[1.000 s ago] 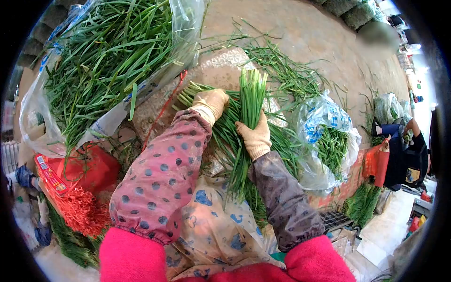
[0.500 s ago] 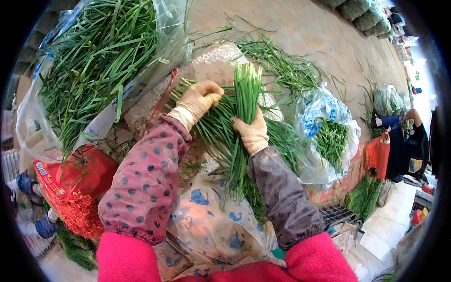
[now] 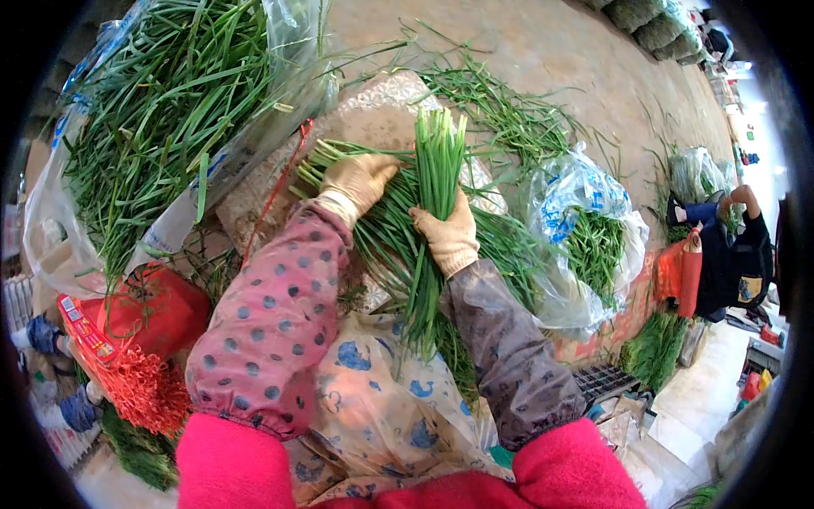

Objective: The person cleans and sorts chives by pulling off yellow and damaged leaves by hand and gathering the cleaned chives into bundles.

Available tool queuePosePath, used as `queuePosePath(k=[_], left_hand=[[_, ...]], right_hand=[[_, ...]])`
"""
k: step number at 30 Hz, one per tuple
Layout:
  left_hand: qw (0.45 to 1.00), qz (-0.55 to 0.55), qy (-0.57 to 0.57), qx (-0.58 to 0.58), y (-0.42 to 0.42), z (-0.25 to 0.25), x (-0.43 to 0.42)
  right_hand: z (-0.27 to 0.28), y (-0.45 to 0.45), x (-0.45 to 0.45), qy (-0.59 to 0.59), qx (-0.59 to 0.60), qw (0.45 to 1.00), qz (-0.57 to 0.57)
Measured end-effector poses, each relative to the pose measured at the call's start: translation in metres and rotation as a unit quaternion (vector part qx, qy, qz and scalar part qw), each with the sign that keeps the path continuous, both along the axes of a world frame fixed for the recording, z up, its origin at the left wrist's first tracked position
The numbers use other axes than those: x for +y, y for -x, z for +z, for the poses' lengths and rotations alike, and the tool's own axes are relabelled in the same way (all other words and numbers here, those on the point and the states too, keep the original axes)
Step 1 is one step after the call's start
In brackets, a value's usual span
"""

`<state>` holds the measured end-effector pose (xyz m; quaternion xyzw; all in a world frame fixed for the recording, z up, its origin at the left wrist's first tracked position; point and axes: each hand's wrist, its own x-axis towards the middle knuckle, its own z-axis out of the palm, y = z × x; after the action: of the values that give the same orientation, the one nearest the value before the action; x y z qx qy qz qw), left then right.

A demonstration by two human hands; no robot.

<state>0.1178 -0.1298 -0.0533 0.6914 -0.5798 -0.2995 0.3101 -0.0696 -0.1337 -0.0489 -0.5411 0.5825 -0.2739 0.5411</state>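
My right hand, in a tan work glove, is wrapped round an upright bunch of garlic chives, with the pale cut ends at the top. Beside it, my gloved left hand has its fingers curled down and pinched at the loose garlic chives lying crosswise. Its fingertips are partly hidden, but stems from this pile run under the hand, their pale ends showing to its left. Beneath the chives lies a patterned, soil-stained block, with a red tie along its left side.
A large plastic bag of greens stands at upper left, above red plastic strings. To the right is a smaller clear bag with chives. Loose leaves litter the floor. Another person is at far right.
My left hand has lowered from a raised pinch onto the crosswise chives, its fingers now among them. My right hand still grips the upright bunch, and the view has shifted slightly.
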Motion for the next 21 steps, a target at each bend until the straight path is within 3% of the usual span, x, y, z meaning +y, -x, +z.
queuePosePath(k=[1,3,4,6,7,9,13,15,18,21], left_hand=[[0.982,0.023,-0.061,0.177,-0.005,0.004,-0.003],[0.942,0.045,-0.136,0.302,-0.010,0.013,-0.002],[0.943,0.046,-0.136,0.302,-0.010,0.009,0.000],[0.985,-0.010,-0.057,0.166,-0.007,0.000,0.007],[0.984,-0.010,-0.057,0.166,-0.005,0.005,0.008],[0.985,-0.055,-0.127,-0.106,0.002,0.025,0.006],[0.964,-0.093,-0.169,-0.185,0.007,0.022,-0.010],[0.927,-0.150,-0.202,-0.277,0.011,0.019,-0.022],[0.936,-0.119,-0.192,-0.270,0.012,0.024,-0.021],[0.986,-0.030,-0.137,-0.093,0.002,0.014,-0.009]], right_hand=[[-0.002,0.002,0.001,-0.002,0.002,1.000,-0.001],[-0.005,0.001,0.001,0.024,-0.018,1.000,-0.009],[-0.003,0.000,0.000,0.023,-0.019,1.000,-0.008],[0.002,0.002,0.000,-0.031,-0.025,0.999,0.000],[0.001,0.002,0.000,-0.031,-0.024,0.999,-0.001],[-0.001,0.002,0.001,-0.024,-0.041,0.999,-0.008],[-0.003,0.002,0.001,0.004,-0.014,1.000,-0.004],[-0.002,0.000,0.002,0.041,0.007,0.999,-0.012],[0.001,-0.001,0.000,-0.001,-0.004,1.000,-0.005],[-0.009,0.002,0.001,0.013,0.002,1.000,-0.009]])
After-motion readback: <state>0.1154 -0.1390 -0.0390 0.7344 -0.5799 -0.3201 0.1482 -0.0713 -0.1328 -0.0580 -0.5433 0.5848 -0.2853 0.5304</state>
